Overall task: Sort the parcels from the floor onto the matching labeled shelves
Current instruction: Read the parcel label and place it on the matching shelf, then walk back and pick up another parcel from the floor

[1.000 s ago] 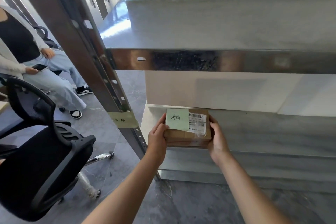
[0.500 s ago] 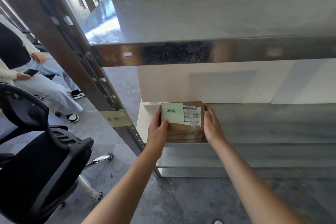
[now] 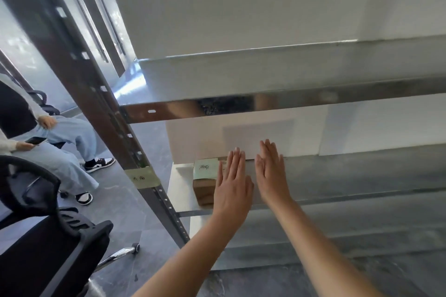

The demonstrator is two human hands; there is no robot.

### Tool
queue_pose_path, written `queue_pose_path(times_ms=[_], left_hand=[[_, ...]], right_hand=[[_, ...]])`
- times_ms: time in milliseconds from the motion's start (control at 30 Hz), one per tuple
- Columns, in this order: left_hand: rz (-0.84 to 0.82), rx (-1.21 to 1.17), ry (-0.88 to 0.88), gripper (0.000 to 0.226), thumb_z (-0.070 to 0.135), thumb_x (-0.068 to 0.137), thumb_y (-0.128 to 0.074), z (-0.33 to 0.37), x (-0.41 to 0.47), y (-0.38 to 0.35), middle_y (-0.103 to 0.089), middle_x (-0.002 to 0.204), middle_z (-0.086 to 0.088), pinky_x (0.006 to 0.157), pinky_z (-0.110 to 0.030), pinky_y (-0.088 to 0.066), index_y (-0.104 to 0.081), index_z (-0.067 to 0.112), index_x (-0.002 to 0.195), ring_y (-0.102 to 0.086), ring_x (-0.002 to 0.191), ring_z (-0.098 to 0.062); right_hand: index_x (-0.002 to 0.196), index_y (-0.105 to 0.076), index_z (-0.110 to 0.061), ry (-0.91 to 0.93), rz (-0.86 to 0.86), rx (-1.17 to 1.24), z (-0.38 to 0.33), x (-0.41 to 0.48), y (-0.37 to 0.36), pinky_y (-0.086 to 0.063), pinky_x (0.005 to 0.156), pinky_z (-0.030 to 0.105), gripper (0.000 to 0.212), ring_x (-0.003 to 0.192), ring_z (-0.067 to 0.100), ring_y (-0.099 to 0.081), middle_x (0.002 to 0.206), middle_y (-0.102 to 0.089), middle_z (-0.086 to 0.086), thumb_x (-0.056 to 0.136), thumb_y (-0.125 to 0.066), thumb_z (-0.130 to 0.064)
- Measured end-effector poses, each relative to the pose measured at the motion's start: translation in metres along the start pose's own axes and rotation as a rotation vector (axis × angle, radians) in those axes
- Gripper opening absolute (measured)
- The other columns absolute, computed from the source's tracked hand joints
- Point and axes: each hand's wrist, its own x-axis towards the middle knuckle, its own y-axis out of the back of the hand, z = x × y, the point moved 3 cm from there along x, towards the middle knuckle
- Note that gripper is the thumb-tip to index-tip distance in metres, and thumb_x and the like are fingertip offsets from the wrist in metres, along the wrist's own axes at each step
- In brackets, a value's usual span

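A small brown cardboard parcel (image 3: 204,185) with a green handwritten note on top rests at the left end of the lower metal shelf (image 3: 350,176). My left hand (image 3: 233,183) is flat with fingers straight, in front of the parcel's right part and hiding it. Just to the right, my right hand (image 3: 271,171) is also flat and held over the bare shelf, holding nothing. A green tape label (image 3: 142,177) with writing is stuck on the slanted shelf post at this shelf's height.
An upper metal shelf (image 3: 265,79) juts out above the hands. The perforated post (image 3: 101,94) runs diagonally at left. A black office chair (image 3: 45,236) stands at lower left; a seated person (image 3: 36,137) with a phone is beyond it. The floor is grey tile.
Both hands have let go of the parcel, which now sits on the lower shelf. The hands have opened flat, and the view has tilted upward.
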Motion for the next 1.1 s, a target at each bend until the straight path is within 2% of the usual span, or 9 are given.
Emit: queue_pose_path(times_ms=[133, 267, 500, 567, 700, 767, 900, 967, 1100], left_hand=[[-0.033, 0.050, -0.067, 0.070, 0.046, 0.097, 0.013, 0.050, -0.006, 0.002, 0.027, 0.166, 0.000, 0.129, -0.042, 0.013, 0.014, 0.017, 0.161, 0.032, 0.150, -0.017], [0.084, 0.104, -0.157, 0.063, 0.044, 0.108, -0.006, 0.116, -0.009, -0.008, -0.002, 0.172, -0.004, 0.124, -0.041, 0.004, -0.010, 0.011, 0.162, 0.006, 0.156, -0.020], [0.152, 0.101, -0.404, 0.066, 0.040, 0.110, -0.005, 0.279, -0.012, -0.017, -0.024, 0.167, -0.010, 0.121, -0.044, -0.016, -0.034, 0.005, 0.157, -0.023, 0.154, -0.024], [0.168, 0.067, -0.477, 0.069, 0.042, 0.109, 0.000, 0.332, -0.014, -0.020, -0.024, 0.167, -0.010, 0.121, -0.045, -0.017, -0.034, 0.005, 0.157, -0.025, 0.154, -0.024], [0.174, -0.012, -0.651, 0.064, 0.042, 0.108, -0.016, 0.449, -0.034, -0.029, -0.023, 0.169, -0.010, 0.124, -0.044, -0.010, -0.029, 0.006, 0.159, -0.018, 0.156, -0.023], [0.171, -0.051, -0.709, 0.066, 0.044, 0.109, -0.011, 0.497, -0.046, -0.034, -0.021, 0.169, -0.009, 0.124, -0.043, -0.009, -0.030, 0.005, 0.159, -0.016, 0.155, -0.021], [0.156, -0.133, -0.838, 0.064, 0.042, 0.108, -0.013, 0.573, -0.071, -0.045, -0.020, 0.168, -0.009, 0.128, -0.048, -0.020, -0.025, 0.006, 0.159, -0.019, 0.155, -0.022], [0.135, -0.153, -0.907, 0.064, 0.042, 0.107, -0.014, 0.605, -0.082, -0.052, -0.019, 0.169, -0.010, 0.128, -0.049, -0.017, -0.021, 0.006, 0.159, -0.017, 0.156, -0.024], [0.148, -0.200, -1.025, 0.066, 0.041, 0.108, -0.010, 0.666, -0.097, -0.067, -0.028, 0.167, -0.012, 0.126, -0.044, -0.006, -0.031, 0.004, 0.158, -0.020, 0.155, -0.025]], right_hand=[[0.159, -0.012, -0.019, 0.052, 0.129, -0.170, 0.017, -0.016, 0.046, 0.005, 0.125, 0.036, 0.061, 0.153, 0.010, 0.007, 0.167, 0.001, -0.003, 0.105, -0.039, -0.019], [0.159, -0.013, -0.017, 0.003, 0.246, -0.226, 0.053, -0.033, 0.119, 0.005, 0.124, 0.035, 0.062, 0.152, 0.013, 0.007, 0.167, 0.001, 0.000, 0.103, -0.040, -0.015], [0.159, -0.007, -0.015, -0.123, 0.355, -0.288, 0.138, -0.091, 0.266, -0.002, 0.126, 0.043, 0.061, 0.154, 0.014, 0.008, 0.168, 0.003, 0.001, 0.104, -0.032, -0.021], [0.159, -0.008, -0.014, -0.184, 0.400, -0.320, 0.164, -0.114, 0.312, 0.001, 0.126, 0.041, 0.061, 0.154, 0.015, 0.006, 0.168, -0.001, 0.002, 0.105, -0.033, -0.023], [0.158, -0.014, -0.010, -0.287, 0.544, -0.395, 0.206, -0.170, 0.406, 0.005, 0.125, 0.040, 0.057, 0.154, 0.015, 0.002, 0.167, -0.008, 0.005, 0.105, -0.033, -0.021], [0.158, -0.014, -0.010, -0.341, 0.597, -0.456, 0.222, -0.197, 0.446, 0.004, 0.125, 0.042, 0.058, 0.154, 0.015, 0.003, 0.167, -0.008, 0.004, 0.105, -0.034, -0.021], [0.159, -0.013, -0.014, -0.445, 0.709, -0.546, 0.248, -0.246, 0.510, 0.004, 0.125, 0.042, 0.061, 0.154, 0.015, 0.005, 0.168, -0.005, 0.002, 0.102, -0.035, -0.019], [0.158, -0.012, -0.015, -0.499, 0.776, -0.582, 0.258, -0.269, 0.534, 0.003, 0.125, 0.042, 0.061, 0.154, 0.014, 0.004, 0.167, -0.006, 0.001, 0.102, -0.035, -0.019], [0.159, -0.014, -0.011, -0.624, 0.828, -0.643, 0.279, -0.308, 0.569, 0.004, 0.125, 0.042, 0.060, 0.153, 0.014, 0.003, 0.167, -0.008, 0.002, 0.104, -0.034, -0.023]])
